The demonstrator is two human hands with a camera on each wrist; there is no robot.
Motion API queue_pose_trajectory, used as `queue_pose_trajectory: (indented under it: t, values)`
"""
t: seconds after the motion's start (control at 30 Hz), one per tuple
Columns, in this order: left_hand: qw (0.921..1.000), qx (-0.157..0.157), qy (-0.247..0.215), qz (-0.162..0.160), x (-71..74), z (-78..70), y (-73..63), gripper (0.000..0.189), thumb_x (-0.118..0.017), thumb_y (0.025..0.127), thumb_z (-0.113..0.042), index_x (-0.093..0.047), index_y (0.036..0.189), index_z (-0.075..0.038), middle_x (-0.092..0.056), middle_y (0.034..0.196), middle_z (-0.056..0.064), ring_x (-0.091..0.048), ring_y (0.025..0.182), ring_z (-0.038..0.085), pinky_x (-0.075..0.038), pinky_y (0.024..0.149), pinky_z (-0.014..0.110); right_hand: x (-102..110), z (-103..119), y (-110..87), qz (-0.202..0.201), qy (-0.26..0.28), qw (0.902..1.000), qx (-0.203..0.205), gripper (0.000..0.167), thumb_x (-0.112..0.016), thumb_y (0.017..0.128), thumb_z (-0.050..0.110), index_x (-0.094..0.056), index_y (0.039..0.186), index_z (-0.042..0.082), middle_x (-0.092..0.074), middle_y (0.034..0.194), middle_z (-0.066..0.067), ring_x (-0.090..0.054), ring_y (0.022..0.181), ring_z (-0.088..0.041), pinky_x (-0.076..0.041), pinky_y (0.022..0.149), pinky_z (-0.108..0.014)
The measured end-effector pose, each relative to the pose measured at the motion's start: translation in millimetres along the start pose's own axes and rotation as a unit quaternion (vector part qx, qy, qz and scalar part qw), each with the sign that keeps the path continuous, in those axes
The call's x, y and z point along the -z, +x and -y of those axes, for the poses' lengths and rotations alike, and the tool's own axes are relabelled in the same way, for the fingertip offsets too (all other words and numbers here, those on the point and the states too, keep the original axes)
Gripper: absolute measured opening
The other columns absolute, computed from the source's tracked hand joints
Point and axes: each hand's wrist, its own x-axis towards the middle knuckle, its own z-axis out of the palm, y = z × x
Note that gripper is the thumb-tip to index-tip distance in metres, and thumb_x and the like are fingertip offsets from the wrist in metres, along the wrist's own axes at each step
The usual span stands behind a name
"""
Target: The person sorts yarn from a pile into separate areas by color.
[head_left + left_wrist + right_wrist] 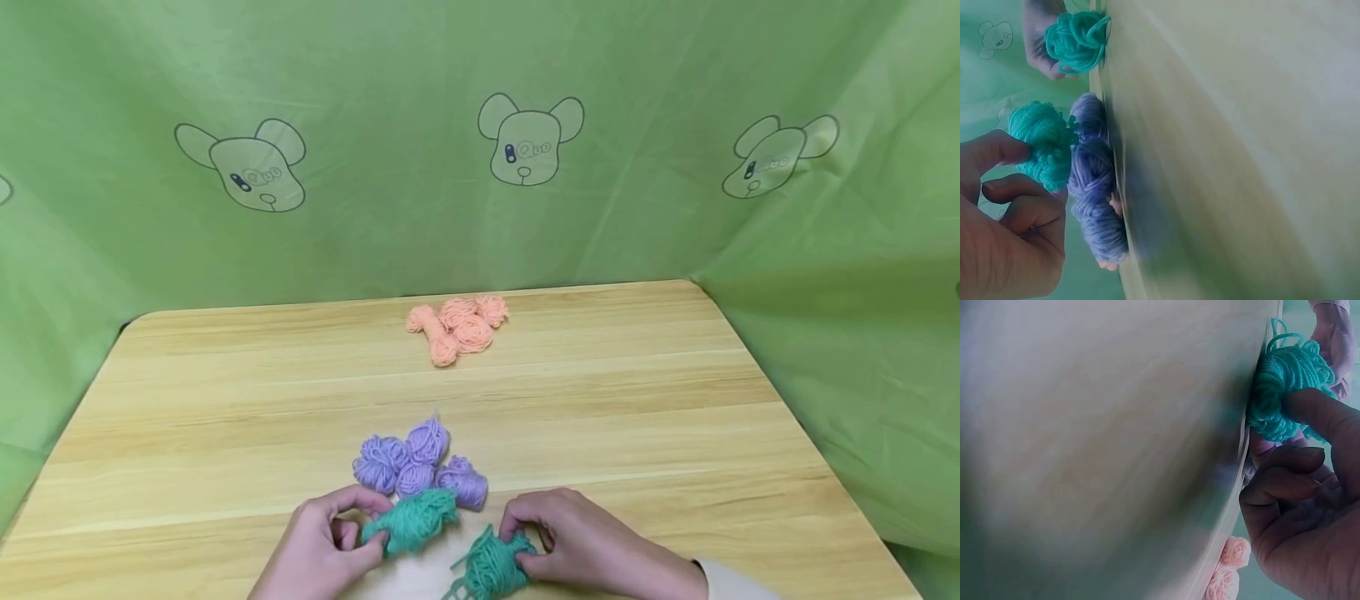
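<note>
Between thumb and fingers, my left hand (pixel 322 542) pinches a green yarn bundle (pixel 417 522), held just in front of several purple yarn bundles (pixel 415 481). My right hand (pixel 573 537) grips a second green yarn bundle (pixel 491 567) nearer the front edge, with loose strands trailing from its left end. In the left wrist view the left bundle (pixel 1044 144) appears beside the purple yarn (pixel 1092 169). The right wrist view shows my thumb pressed on the other green bundle (pixel 1288 387), which is at the tabletop.
Several peach yarn bundles (pixel 461 327) lie together near the back edge of the wooden table (pixel 600 375). A green curtain (pixel 390 208) printed with bear heads hangs behind the table and along both sides.
</note>
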Motion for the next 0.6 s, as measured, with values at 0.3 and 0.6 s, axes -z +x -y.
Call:
queue_pose_trajectory:
  t: [0.3,0.6]
  values:
    - [0.9985,0.005,-0.026,-0.049,3.8,-4.7,-1.9,0.031,-0.083,0.086,0.006,-0.076,0.115,-0.003,-0.042,0.06,-0.005,-0.039,0.05,0.004,-0.034,0.049,0.017,1.4,-0.1,-1.4,0.006,0.011,0.9998,-0.018,0.032,-0.083,0.09,0.001,-0.073,0.1,0.029,-0.056,0.078,0.023,-0.044,0.058,0.008,-0.042,0.049,-0.017]
    - [0.9909,0.033,-0.048,-0.122,12.7,-7.6,-5.1,0.029,-0.082,0.085,0.008,-0.076,0.111,-0.005,-0.04,0.056,-0.002,-0.035,0.047,0.008,-0.031,0.046,0.02,-0.8,1.6,-1.1,0.001,0.021,0.9997,-0.013,0.032,-0.082,0.089,-0.001,-0.072,0.098,0.028,-0.056,0.078,0.023,-0.042,0.057,0.008,-0.04,0.048,-0.016]
